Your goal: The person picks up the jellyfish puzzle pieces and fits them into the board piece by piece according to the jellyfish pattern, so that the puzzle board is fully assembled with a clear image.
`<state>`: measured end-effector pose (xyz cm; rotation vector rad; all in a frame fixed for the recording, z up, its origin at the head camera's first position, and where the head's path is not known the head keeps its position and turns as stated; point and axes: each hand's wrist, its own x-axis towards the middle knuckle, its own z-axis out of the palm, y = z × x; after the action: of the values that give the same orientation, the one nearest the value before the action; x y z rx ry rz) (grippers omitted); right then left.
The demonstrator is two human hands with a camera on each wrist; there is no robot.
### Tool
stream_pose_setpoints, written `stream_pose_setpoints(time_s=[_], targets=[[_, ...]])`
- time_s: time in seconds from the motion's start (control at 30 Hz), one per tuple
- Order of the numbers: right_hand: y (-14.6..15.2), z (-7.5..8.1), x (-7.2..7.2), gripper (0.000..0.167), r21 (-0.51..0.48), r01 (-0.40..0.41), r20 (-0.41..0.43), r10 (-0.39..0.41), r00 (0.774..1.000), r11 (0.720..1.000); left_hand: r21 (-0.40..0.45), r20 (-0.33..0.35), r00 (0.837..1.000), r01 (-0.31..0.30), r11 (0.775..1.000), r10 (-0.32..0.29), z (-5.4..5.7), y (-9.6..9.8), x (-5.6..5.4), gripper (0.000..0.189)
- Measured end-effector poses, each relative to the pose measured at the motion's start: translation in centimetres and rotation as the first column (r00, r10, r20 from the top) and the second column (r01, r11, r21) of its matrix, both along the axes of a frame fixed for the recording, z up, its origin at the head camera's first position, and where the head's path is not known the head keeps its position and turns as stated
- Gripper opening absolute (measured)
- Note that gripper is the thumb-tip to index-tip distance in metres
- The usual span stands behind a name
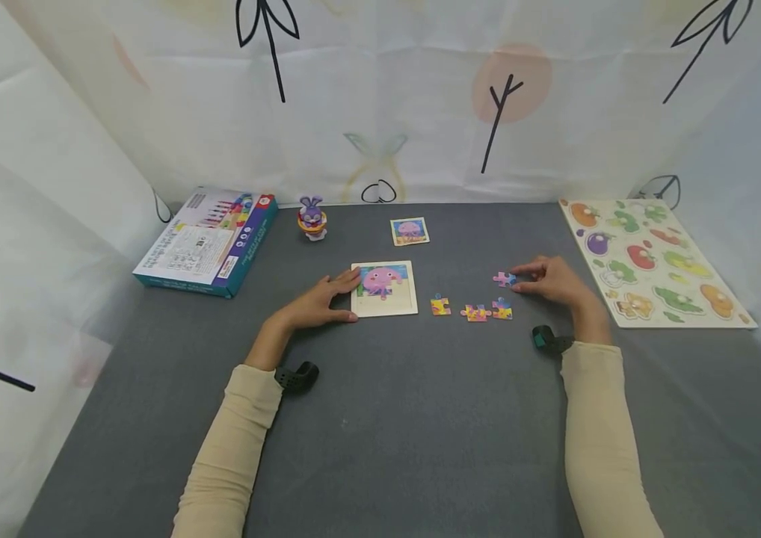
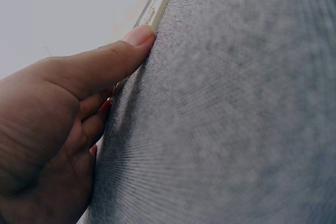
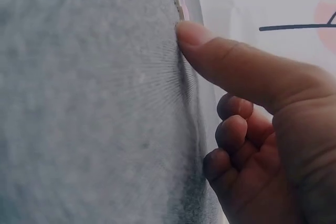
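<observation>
In the head view, a square wooden jigsaw tray (image 1: 384, 305) holds a partly filled picture of a pink octopus. My left hand (image 1: 318, 302) rests at the tray's left side, fingertips on its upper left edge and thumb at the lower left corner. The left wrist view shows that thumb (image 2: 118, 59) against the tray's edge. To the right, my right hand (image 1: 552, 282) pinches a pink and blue puzzle piece (image 1: 503, 279) between thumb and forefinger, low at the tabletop. Between the hands lie a yellow piece (image 1: 440, 305), a pink and yellow piece (image 1: 476, 314) and a blue and yellow piece (image 1: 502, 308).
Behind the tray lies a small octopus picture card (image 1: 410, 231). A boxed set (image 1: 199, 243) and a purple rabbit figurine (image 1: 312, 217) stand at the back left. A vegetable puzzle board (image 1: 656, 261) lies at the right. Printed cloth hangs behind the grey table (image 1: 407, 433).
</observation>
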<state>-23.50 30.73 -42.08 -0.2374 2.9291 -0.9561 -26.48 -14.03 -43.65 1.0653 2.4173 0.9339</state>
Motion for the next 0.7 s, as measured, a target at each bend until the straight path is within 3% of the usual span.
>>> stream_pose_setpoints(time_s=[0.17,0.4,0.7], targets=[[0.0,0.1,-0.2,0.033,-0.006,-0.001,0.016,0.001,1.000,1.000,0.002,-0.001,1.000,-0.004,1.000,0.004,0.0,-0.1,0.1,0.077],[-1.2,0.2,-0.4,0.029,-0.002,-0.023,-0.031,0.023,0.999,1.000,0.000,-0.003,1.000,-0.003,1.000,0.003,0.0,-0.1,0.1,0.076],[-9.8,1.3,-2.7,0.027,-0.056,-0.209,-0.025,0.208,0.978,0.976,0.005,-0.010,1.000,-0.003,1.000,0.003,0.1,0.0,0.0,0.076]])
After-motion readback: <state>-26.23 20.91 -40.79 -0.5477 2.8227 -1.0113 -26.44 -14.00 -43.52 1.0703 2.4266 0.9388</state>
